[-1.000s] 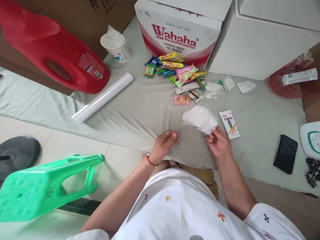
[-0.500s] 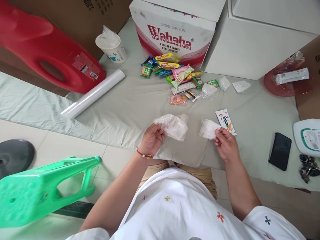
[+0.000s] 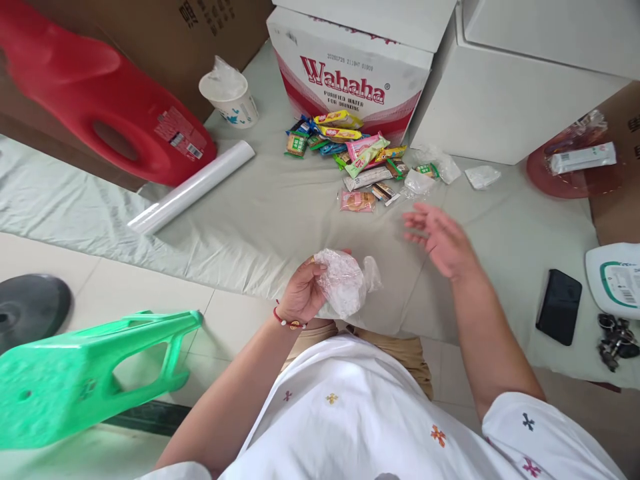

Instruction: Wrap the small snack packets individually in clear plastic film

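Crumpled translucent plastic film [image 3: 343,287], wrinkled and glossy, is clasped by the left hand [image 3: 305,290] at the near edge of a worktop [image 3: 280,227] draped in pale grey-green cloth; a looser tuft trails on its right. A red cord bracelet with beads [image 3: 290,325] circles that wrist. The right hand [image 3: 443,243], slightly blurred, is well apart from the left, empty, fingers spread above the cloth. Nearest the viewer is a white shirt [image 3: 360,420] with small cross-shaped coloured motifs; a bright green plastic stool [image 3: 50,393], its seat studded, stands at left.

On the right lie a flat black phone [image 3: 559,307] and a rounded white container [image 3: 615,273] with a green-ringed label and barcode, its print too small to read. Farther in, a smooth, glossy white roll [image 3: 193,189] slants across the cloth. Beyond the hands, shiny wrapped snacks [image 3: 367,155] are heaped, two yellow packets apparently reading "nabati". Behind them a white-and-red cardboard carton [image 3: 350,73] says "Wahaha®" and "PURIFIED WATER FOR DRINKING". To its left are a white paper cup [image 3: 240,108] with blue motifs, plastic film poking from it, and a big red plastic jug [image 3: 95,73] bearing a barcode label.
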The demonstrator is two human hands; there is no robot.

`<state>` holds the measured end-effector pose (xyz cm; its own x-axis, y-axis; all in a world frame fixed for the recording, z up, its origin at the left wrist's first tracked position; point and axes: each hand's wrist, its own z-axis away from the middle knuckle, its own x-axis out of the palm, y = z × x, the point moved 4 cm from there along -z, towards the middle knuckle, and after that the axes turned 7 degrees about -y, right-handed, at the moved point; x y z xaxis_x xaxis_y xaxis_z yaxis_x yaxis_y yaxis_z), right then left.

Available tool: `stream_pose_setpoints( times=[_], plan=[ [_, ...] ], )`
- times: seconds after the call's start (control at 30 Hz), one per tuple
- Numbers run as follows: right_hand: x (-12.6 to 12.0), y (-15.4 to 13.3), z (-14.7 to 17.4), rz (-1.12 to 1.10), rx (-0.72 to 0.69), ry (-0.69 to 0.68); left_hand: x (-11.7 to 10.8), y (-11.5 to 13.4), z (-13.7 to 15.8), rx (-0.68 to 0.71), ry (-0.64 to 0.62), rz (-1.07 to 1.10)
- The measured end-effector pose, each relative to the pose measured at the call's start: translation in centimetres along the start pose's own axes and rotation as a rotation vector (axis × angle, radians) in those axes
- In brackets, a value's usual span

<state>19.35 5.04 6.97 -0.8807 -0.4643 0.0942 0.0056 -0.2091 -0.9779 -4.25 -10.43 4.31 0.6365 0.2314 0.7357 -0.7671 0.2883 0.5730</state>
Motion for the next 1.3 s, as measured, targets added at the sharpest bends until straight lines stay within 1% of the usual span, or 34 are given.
stream_pose_setpoints(
  times=[0.07,0.13,0.17,0.2,0.27,0.33,0.43,0.47,0.5,0.53,0.6,0.67,0.7,0.73,0.77,0.8,0.83,0.87,0.9,0.93,0.97,1.0,1.03,1.07,1.13,1.2,1.3],
  plan=[
    [3.9,2.4,2.3,0.107,0.096,-0.205,0.2,-0.1,-0.2,-0.001,-0.005,-0.003],
    [6.8,3.9,4.0,0.299,0.088,-0.369,0.2,0.1,-0.5,0.005,0.010,-0.018],
    [7.6,4.4,4.6,0.396,0.054,-0.417,0.2,0.3,-0.6,0.012,0.026,-0.023],
    [8.0,4.6,4.9,0.476,0.019,-0.438,0.0,0.5,-0.7,0.021,0.047,-0.023],
    [7.8,4.9,5.1,0.549,-0.011,-0.413,-0.6,1.3,-0.7,0.043,0.101,-0.012],
    [6.5,4.9,4.9,0.519,0.028,-0.350,-1.6,2.1,-0.3,0.073,0.161,0.001],
    [3.7,4.3,3.5,0.396,0.145,-0.282,-3.6,3.0,0.7,0.127,0.251,0.015],
    [2.5,3.8,2.7,0.340,0.168,-0.235,-4.3,3.1,1.1,0.136,0.277,0.015],
    [1.2,3.1,1.7,0.272,0.157,-0.159,-4.8,3.0,1.4,0.139,0.300,0.010],
    [-0.1,2.2,0.6,0.196,0.111,-0.059,-5.1,2.8,1.8,0.138,0.318,-0.001],
    [-2.9,0.3,-1.3,0.036,-0.051,0.191,-5.2,2.3,2.2,0.136,0.336,-0.030],
    [-4.7,-1.0,-2.2,-0.065,-0.180,0.421,-4.8,1.8,2.2,0.156,0.339,-0.049],
    [-4.8,-1.3,-2.1,-0.071,-0.210,0.498,-4.4,1.5,2.1,0.163,0.337,-0.054],
    [-4.4,-1.4,-1.7,-0.046,-0.224,0.547,-4.1,1.3,1.9,0.162,0.335,-0.059],
    [-3.4,-1.3,-1.1,0.011,-0.223,0.549,-3.7,1.0,1.7,0.153,0.335,-0.068],
    [-1.9,-1.1,-0.1,0.088,-0.214,0.498,-3.4,0.7,1.5,0.136,0.335,-0.081],
    [0.1,-0.7,1.0,0.186,-0.205,0.403,-3.2,0.5,1.2,0.116,0.338,-0.100],
    [2.5,-0.1,2.1,0.287,-0.182,0.243,-3.0,0.2,0.9,0.098,0.344,-0.120],
    [5.0,0.5,3.4,0.360,-0.190,0.079,-2.9,0.1,0.7,0.087,0.350,-0.140],
    [7.4,1.0,4.7,0.439,-0.235,-0.070,-2.8,-0.1,0.4,0.081,0.355,-0.157],
    [9.5,1.7,5.8,0.531,-0.282,-0.183,-2.7,-0.2,0.1,0.075,0.356,-0.172],
    [11.0,2.3,6.7,0.618,-0.324,-0.250,-2.6,-0.3,-0.1,0.069,0.355,-0.183],
    [12.1,3.0,7.3,0.700,-0.357,-0.275,-2.5,-0.4,-0.4,0.064,0.353,-0.192],
    [12.6,3.6,7.6,0.765,-0.371,-0.262,-2.3,-0.4,-0.6,0.057,0.351,-0.200],
    [12.5,4.8,7.6,0.809,-0.351,-0.197,-2.0,-0.5,-0.8,0.043,0.349,-0.207],
    [11.7,5.6,7.3,0.738,-0.285,-0.150,-1.7,-0.4,-0.6,0.043,0.344,-0.188],
    [10.3,6.1,7.0,0.549,-0.163,-0.084,-1.2,-0.6,0.0,0.033,0.340,-0.161]
  ],
)
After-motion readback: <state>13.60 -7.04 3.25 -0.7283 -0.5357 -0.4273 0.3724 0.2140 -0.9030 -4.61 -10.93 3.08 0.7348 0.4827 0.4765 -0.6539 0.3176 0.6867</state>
